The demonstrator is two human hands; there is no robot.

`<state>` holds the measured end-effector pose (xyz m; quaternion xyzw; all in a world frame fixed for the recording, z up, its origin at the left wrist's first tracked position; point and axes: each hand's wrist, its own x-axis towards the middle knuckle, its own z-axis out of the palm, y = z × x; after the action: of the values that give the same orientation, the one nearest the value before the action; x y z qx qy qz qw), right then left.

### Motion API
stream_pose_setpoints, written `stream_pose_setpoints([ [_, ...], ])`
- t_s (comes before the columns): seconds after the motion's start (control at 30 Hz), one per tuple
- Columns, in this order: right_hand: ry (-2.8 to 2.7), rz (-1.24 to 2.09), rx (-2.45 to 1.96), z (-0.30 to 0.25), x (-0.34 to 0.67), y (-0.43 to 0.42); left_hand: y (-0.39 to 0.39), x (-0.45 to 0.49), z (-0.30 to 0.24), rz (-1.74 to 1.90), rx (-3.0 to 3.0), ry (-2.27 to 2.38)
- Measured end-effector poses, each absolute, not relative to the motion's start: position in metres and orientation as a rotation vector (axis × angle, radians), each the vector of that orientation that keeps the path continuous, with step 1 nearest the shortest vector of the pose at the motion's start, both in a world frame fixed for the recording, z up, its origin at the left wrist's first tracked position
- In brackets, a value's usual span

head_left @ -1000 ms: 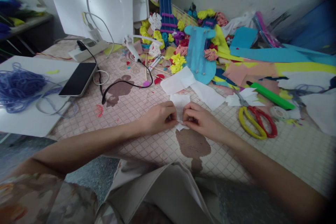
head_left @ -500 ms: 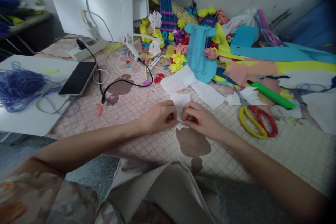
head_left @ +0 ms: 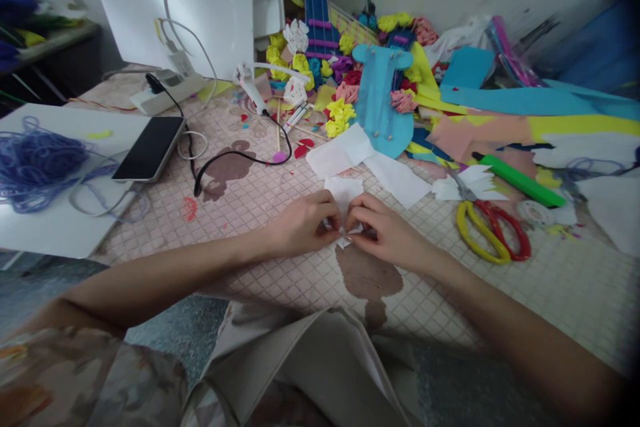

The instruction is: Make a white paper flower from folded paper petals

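Slightly closer together than before, the left hand [head_left: 306,224] and right hand [head_left: 389,231] each pinch the paper [head_left: 344,191] near its close end, both grips nearly closed. It lies on the surface [head_left: 260,203], below two white strips [head_left: 339,153].

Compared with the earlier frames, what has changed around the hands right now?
The left hand and right hand have drawn their fingertips slightly closer together on the small white paper. Nothing was newly taken up or let go. The scissors and phone stayed put.
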<state>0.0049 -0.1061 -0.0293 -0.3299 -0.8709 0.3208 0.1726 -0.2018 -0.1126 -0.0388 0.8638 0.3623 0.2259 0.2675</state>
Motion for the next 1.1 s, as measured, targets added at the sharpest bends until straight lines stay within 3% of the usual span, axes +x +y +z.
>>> stream_pose_setpoints([
  [0.47, -2.485, 0.947, -0.985, -0.024, 0.005, -0.110, -0.112, -0.204, -0.036, 0.535, 2.395, 0.947],
  [0.77, -2.492, 0.738, -1.067, -0.028, -0.005, -0.114, -0.109, -0.208, -0.032, 0.507, 2.333, 0.857],
  [1.1, -2.440, 0.802, -1.092, -0.031, -0.003, -0.114, -0.107, -0.208, -0.035, 0.772, 2.448, 1.112],
])
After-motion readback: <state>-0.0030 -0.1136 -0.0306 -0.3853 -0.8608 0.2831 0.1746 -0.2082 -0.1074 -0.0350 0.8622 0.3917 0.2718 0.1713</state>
